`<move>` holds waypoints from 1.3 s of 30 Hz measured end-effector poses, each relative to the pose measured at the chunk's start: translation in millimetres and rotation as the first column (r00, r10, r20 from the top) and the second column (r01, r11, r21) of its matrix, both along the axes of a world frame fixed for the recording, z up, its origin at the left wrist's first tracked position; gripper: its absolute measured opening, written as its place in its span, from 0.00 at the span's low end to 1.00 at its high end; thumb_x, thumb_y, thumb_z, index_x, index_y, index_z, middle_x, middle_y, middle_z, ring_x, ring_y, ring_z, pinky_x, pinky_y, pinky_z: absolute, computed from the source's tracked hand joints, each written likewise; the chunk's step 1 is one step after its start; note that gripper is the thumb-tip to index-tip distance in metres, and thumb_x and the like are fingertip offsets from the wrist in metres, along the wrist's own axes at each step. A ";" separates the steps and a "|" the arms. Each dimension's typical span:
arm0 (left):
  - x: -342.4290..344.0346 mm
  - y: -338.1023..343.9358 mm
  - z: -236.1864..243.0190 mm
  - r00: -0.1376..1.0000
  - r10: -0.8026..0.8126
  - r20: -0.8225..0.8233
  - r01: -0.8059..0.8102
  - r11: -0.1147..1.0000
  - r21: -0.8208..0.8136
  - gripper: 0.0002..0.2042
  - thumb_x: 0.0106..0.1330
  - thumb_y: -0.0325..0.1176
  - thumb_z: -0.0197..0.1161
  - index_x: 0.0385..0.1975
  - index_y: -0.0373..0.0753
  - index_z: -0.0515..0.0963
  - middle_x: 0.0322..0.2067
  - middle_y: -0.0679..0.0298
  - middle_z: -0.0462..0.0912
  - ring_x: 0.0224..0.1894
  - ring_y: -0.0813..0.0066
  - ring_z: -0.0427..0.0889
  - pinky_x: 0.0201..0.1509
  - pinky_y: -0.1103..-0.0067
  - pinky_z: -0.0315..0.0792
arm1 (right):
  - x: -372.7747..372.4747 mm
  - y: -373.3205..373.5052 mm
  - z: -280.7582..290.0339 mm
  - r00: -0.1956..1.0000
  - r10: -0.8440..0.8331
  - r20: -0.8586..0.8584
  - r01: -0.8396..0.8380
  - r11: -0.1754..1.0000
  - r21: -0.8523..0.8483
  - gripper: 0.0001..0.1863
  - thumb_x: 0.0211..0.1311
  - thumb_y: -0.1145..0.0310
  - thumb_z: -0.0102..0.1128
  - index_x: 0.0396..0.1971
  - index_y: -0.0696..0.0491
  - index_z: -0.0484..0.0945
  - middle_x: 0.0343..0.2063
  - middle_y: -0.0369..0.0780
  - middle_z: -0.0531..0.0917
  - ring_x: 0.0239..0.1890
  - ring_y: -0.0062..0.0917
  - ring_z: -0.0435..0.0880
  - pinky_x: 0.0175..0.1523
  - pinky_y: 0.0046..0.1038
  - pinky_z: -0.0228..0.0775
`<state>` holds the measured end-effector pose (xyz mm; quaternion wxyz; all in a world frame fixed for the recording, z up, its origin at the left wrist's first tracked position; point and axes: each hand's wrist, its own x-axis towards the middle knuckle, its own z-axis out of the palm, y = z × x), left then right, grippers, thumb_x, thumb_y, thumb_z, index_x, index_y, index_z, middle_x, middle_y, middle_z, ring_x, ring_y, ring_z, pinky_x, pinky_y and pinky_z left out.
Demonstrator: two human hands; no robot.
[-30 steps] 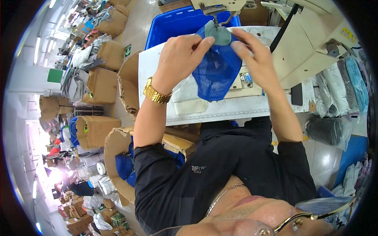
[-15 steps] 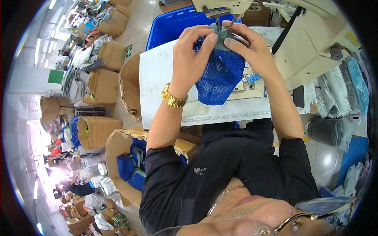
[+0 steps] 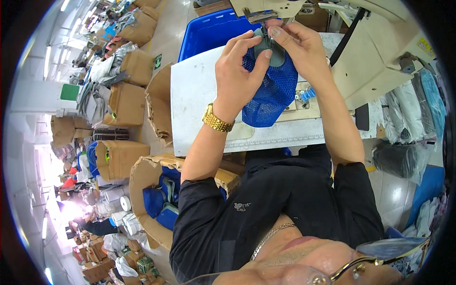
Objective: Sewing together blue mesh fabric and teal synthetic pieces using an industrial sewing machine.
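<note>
A blue mesh fabric piece (image 3: pixel 270 102) with a grey-green patch (image 3: pixel 276 56) at its far end hangs toward me over the sewing machine's white table. My left hand (image 3: pixel 239 71) grips it from the left, thumb on the patch and fingertips at the patch's upper edge. Close under the sewing machine head (image 3: pixel 270 8), the fingers of my right hand (image 3: pixel 304 51) are pinched together beside the needle area. What they pinch is too small to make out. The patch's far tip reaches up to the needle area, partly covered by my fingers.
A blue plastic bin (image 3: pixel 209 33) stands behind the table (image 3: pixel 192 104). At lower left, an open cardboard box (image 3: pixel 137 190) holds blue and grey pieces. The machine's arm (image 3: pixel 375 66) rises at right, near wrapped bundles (image 3: pixel 403 109). Blue bobbin thread (image 3: pixel 308 93) lies on the table.
My right thumb has moved off the patch, up toward the needle area, and now meets the fingers there. My left hand and the mesh piece have shifted slightly to the right.
</note>
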<state>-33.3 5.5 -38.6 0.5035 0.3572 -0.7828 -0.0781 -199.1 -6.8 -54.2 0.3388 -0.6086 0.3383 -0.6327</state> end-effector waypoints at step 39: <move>1.6 3.9 -9.1 0.993 0.047 0.109 -0.030 0.987 -0.157 0.14 0.58 0.32 0.67 0.43 0.36 0.79 0.49 0.50 0.80 0.48 0.58 0.82 0.51 0.71 0.75 | 3.5 -0.6 -26.6 1.000 0.006 0.026 -0.007 1.000 0.008 0.12 0.64 0.68 0.58 0.44 0.56 0.82 0.35 0.36 0.84 0.36 0.17 0.79 0.42 0.19 0.70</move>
